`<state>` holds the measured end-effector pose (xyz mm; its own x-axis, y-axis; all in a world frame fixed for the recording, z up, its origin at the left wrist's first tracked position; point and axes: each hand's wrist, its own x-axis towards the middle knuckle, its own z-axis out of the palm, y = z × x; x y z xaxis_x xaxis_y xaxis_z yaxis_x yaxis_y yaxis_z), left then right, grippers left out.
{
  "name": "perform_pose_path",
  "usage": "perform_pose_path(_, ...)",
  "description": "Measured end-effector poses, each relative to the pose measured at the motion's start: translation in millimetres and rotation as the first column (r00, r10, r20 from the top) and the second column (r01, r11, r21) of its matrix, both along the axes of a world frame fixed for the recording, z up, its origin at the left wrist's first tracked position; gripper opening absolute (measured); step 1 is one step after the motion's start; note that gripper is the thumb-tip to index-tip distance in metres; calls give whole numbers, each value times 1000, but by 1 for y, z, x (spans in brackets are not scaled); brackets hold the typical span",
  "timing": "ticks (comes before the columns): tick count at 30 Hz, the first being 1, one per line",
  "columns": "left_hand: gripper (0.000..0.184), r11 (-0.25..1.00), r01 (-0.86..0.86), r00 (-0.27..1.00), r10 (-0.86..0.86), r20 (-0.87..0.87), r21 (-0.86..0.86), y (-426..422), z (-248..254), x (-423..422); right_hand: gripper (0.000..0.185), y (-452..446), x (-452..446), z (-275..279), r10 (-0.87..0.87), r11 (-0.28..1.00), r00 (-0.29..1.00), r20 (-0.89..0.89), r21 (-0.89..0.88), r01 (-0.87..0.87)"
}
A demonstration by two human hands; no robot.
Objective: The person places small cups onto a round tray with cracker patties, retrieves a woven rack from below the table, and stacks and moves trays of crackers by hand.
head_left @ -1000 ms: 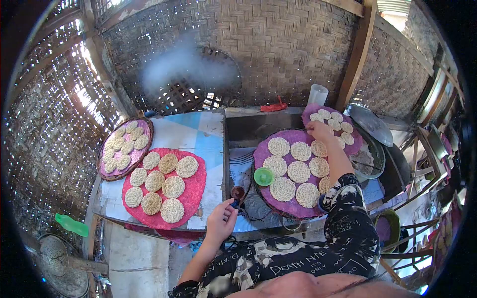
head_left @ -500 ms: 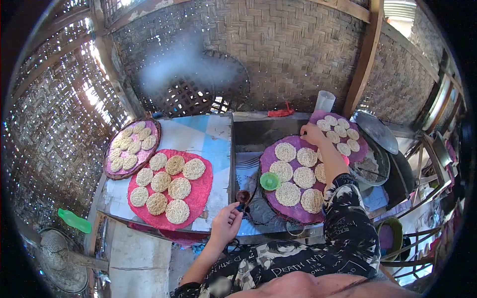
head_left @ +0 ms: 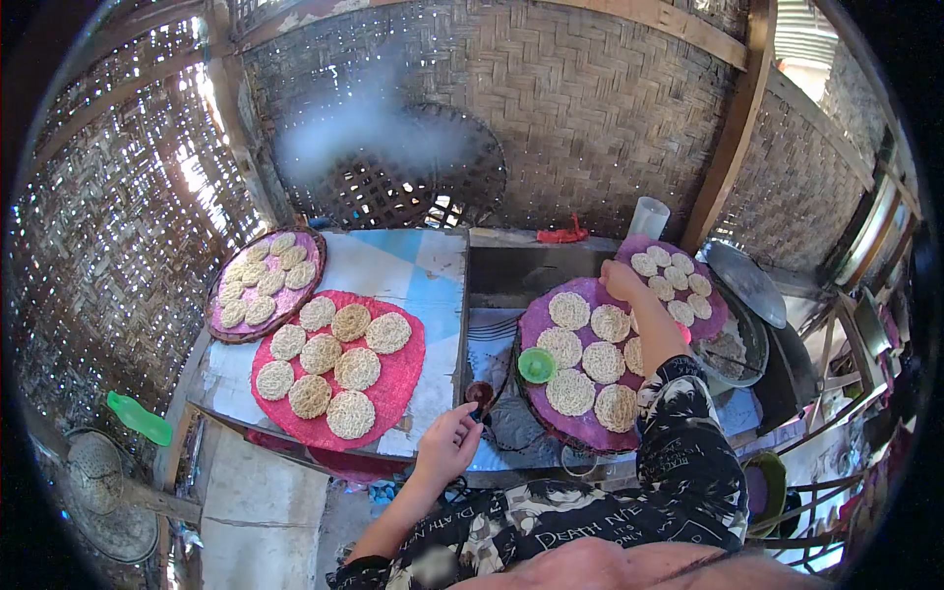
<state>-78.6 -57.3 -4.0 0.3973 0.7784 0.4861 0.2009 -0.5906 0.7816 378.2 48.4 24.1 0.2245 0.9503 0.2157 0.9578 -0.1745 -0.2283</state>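
My left hand (head_left: pixel 448 442) is closed round a small dark-handled tool with a round brown end (head_left: pixel 480 394), at the gap between the two work surfaces. My right hand (head_left: pixel 623 281) has its fingers curled together at the far edge of the purple cloth (head_left: pixel 588 290) on the middle tray. What those fingers pinch, if anything, is hidden. Pale round noodle-like cakes (head_left: pixel 603 362) lie on this cloth, some behind my right forearm. A green cup-shaped thing (head_left: pixel 537 365) sits at the cloth's left edge. Past my right hand, smaller cakes (head_left: pixel 662 288) rest on another purple cloth.
To the left, a pink cloth (head_left: pixel 403 324) carries several cakes, beside a round tray (head_left: pixel 211 310) of more. A clear cylinder (head_left: pixel 648 217) and red object (head_left: pixel 562 234) stand along the back ledge. At right are a basin (head_left: pixel 749 369) and lid (head_left: pixel 745 283). Woven walls (head_left: pixel 590 108) enclose the place.
The view has tilted slightly. The fingers of my right hand look more curled, at the same edge of the purple cloth. My left hand keeps its grip on the dark-handled tool.
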Motion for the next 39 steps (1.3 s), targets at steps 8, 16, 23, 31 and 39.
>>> perform_pose_path(8,32,999,10,1000,-10,0,-36,0,-1,-1,10,3,1,-2,-21,998,998,56,60,17)
perform_pose_path(16,33,999,21,1000,-21,14,-37,2,-3,-1,16,3,1,-8,-66,994,997,37,89,63)
perform_pose_path(23,33,996,27,998,-22,51,-91,1,-5,0,35,-32,-35,52,91,986,995,45,132,-97)
perform_pose_path(31,33,999,35,999,-34,36,-14,2,-5,2,68,-75,-163,54,658,748,753,12,-130,-651)
perform_pose_path(39,35,998,42,999,-42,12,-41,-1,-2,0,74,-84,-188,39,657,727,754,15,-275,-629)
